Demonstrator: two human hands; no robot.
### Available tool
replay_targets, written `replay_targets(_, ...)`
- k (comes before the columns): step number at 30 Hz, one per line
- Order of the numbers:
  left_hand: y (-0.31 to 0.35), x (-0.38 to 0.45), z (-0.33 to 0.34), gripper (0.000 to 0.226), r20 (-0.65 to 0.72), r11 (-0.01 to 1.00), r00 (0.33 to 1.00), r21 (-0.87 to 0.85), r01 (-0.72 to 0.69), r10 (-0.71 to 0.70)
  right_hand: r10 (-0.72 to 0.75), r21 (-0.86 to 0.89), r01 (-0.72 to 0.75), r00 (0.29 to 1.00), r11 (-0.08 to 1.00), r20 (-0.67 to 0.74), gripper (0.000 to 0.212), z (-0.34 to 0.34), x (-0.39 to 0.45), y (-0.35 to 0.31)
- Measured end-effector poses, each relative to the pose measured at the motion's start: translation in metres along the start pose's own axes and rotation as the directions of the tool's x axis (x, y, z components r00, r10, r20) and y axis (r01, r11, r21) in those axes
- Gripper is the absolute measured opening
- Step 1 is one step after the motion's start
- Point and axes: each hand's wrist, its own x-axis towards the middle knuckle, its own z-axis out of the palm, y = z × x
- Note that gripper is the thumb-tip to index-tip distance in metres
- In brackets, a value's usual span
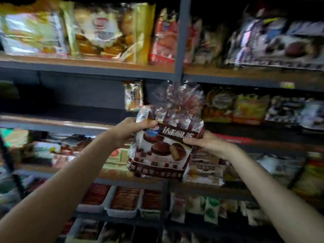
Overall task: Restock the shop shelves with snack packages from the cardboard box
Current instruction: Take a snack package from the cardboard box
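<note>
A large brown and white bag of chocolate pies (163, 149) is held upright in the air in front of the shelves, its gathered clear top pointing up. My left hand (129, 130) grips its upper left corner, thumb over the front. My right hand (208, 142) holds its right side, fingers lying across the front and thumb behind. The bag hangs level with the second shelf (57, 122), whose left stretch is dark with one small snack pack (133, 95) standing at its right end. The cardboard box is out of view.
A grey upright post (182, 41) splits the shelving. The top shelf holds yellow, red and dark snack bags (98, 30). Right of the post stand more packs (250, 107). Lower shelves carry white trays of snacks (122, 200) and small green packets (210, 209).
</note>
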Motion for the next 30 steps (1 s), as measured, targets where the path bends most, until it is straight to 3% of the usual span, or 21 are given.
replay_targets(4,0.028,0.035,0.063,0.024,0.039,0.965,0.984,0.192,-0.180,0.176,0.108,-0.013,-0.115,0.960,0.993,-0.259,0.083,-0.053,-0.027,0.028)
replay_targets(7,0.032,0.052,0.082,0.030,0.089,0.923,0.958,0.259,-0.286,0.272,0.125,-0.033,-0.150,0.910,0.988,-0.396,0.078,-0.072,-0.036,0.036)
replay_targets(10,0.024,0.063,0.077,0.032,0.120,0.914,0.941,0.228,-0.335,0.315,0.043,-0.078,-0.086,0.895,0.993,-0.445,0.064,-0.072,-0.030,0.033)
replay_targets(13,0.016,0.077,0.050,0.029,0.063,0.931,0.947,0.174,-0.322,0.316,-0.070,-0.081,0.040,0.907,0.996,-0.415,0.041,-0.062,-0.008,0.020)
replay_targets(17,0.018,0.091,0.030,0.034,-0.019,0.915,0.922,0.130,-0.382,0.387,-0.104,0.010,0.124,0.869,0.992,-0.483,0.068,-0.059,0.035,0.012)
replay_targets(19,0.023,0.102,0.033,0.037,0.008,0.842,0.871,0.249,-0.478,0.491,-0.080,0.172,0.205,0.834,0.963,-0.546,0.064,-0.067,0.051,0.018)
replay_targets(21,0.026,0.114,0.049,0.046,0.104,0.679,0.787,0.446,-0.584,0.609,-0.070,0.325,0.323,0.797,0.889,-0.600,0.036,-0.078,0.053,0.027)
replay_targets(22,0.027,0.121,0.062,0.055,0.157,0.587,0.737,0.507,-0.632,0.658,-0.038,0.370,0.346,0.773,0.862,-0.634,0.033,-0.087,0.050,0.034)
replay_targets(25,0.026,0.146,0.111,0.074,0.291,0.436,0.655,0.553,-0.710,0.697,0.073,0.411,0.352,0.678,0.841,-0.732,0.050,-0.123,0.027,0.063)
replay_targets(28,0.026,0.180,0.169,0.077,0.366,0.410,0.627,0.517,-0.752,0.687,0.157,0.369,0.283,0.565,0.885,-0.810,0.080,-0.175,-0.004,0.091)
replay_targets(30,0.028,0.204,0.213,0.077,0.378,0.416,0.622,0.498,-0.761,0.686,0.144,0.307,0.239,0.524,0.921,-0.840,0.081,-0.211,-0.025,0.103)
